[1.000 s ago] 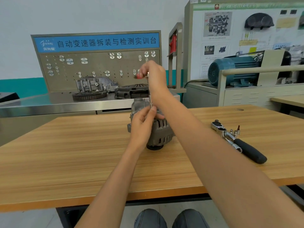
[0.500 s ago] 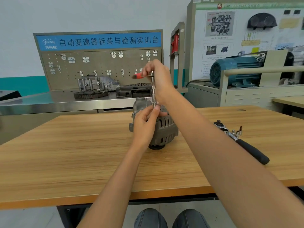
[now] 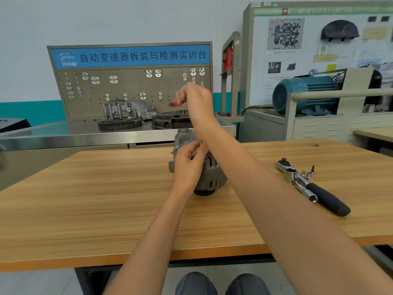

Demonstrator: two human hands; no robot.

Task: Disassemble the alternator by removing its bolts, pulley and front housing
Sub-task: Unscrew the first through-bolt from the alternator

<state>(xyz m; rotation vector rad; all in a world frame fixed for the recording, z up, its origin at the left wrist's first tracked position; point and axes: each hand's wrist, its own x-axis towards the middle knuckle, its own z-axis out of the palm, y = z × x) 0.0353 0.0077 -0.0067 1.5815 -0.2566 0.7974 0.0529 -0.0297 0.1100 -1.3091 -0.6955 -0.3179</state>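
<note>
A grey alternator [image 3: 209,177] stands on the wooden table [image 3: 85,199], pulley end down. My left hand [image 3: 188,160] is curled around its upper housing, fingers at the top edge. Above it, my right hand [image 3: 196,99] grips a red-handled driver [image 3: 176,102], whose handle sticks out to the left. The tool's shaft is hidden behind my right wrist and blurred, so its tip on the alternator cannot be seen.
A black-handled ratchet wrench [image 3: 312,188] and small sockets [image 3: 308,174] lie on the table to the right. Behind the table is a steel bench [image 3: 63,135] with a gearbox housing [image 3: 127,111], a ring gear, a clutch cover and a tool pegboard. A blue motor [image 3: 304,95] sits at the right.
My right hand has turned on the driver, and the red handle now points further left. The shaft seen half a second ago is hidden now. My left hand stays on the alternator.
</note>
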